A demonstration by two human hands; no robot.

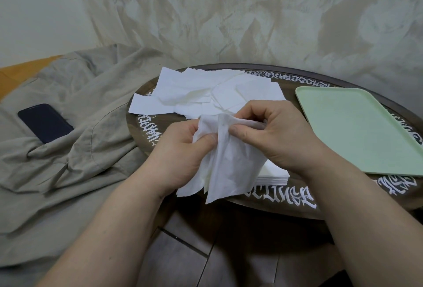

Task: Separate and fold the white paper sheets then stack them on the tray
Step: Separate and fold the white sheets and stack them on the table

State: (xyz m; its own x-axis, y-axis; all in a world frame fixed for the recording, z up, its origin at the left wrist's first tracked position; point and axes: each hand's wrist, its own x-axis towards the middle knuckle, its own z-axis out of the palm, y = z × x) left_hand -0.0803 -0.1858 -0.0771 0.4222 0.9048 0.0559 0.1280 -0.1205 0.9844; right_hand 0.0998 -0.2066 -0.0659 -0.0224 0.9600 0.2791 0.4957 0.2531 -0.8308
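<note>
A thin white paper sheet hangs crumpled between both hands above the near edge of the round table. My left hand pinches its left upper part and my right hand pinches its right upper part, thumbs close together. Behind the hands lies a loose pile of several white sheets on the table's far left. A neat stack of flat white sheets lies under my right wrist, partly hidden. The pale green tray rests on the table's right side with nothing on it.
The dark round table carries white lettering around its rim. A dark phone lies on crumpled beige cloth at the left. More pale cloth hangs behind the table. Tiled floor shows below.
</note>
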